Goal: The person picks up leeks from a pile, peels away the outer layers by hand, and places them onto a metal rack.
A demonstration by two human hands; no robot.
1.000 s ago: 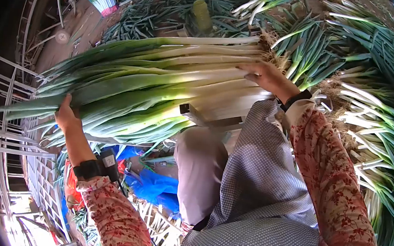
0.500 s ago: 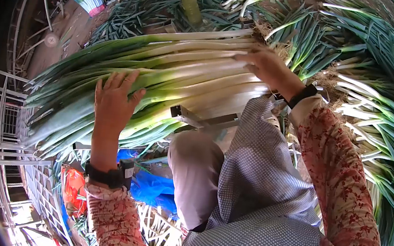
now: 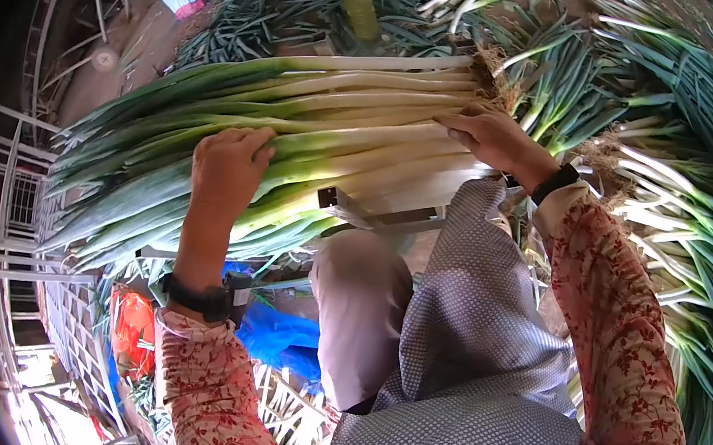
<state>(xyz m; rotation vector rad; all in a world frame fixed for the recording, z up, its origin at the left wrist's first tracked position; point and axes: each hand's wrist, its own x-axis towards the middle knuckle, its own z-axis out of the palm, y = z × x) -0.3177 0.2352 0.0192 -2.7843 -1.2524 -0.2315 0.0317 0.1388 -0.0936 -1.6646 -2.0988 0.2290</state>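
A thick layer of leeks [image 3: 384, 144] lies side by side in front of me, white ends to the right and green leaves spread to the left. My left hand [image 3: 232, 163] is on the green part, its fingers curled and closed on a leek. Toward the root end, my right hand [image 3: 498, 140] pinches the white shaft of a leek between thumb and fingers. The undersides of both grips are hidden. Just beyond the right hand, tangled brown roots [image 3: 494, 78] stick out from the shafts.
More leeks [image 3: 661, 206] are heaped on the right, with dark leaves [image 3: 246, 35] strewn behind. A yellow-green cylinder [image 3: 362, 14] stands at the back. A metal bracket [image 3: 343, 205] shows under the layer. Blue plastic [image 3: 281, 340], a red bag [image 3: 132, 333] and white racks [image 3: 5, 255] are left and below.
My left hand's spread fingers have curled in and closed on the leaves. My right hand has lowered slightly and pinched a white shaft. The whole view has shifted a little.
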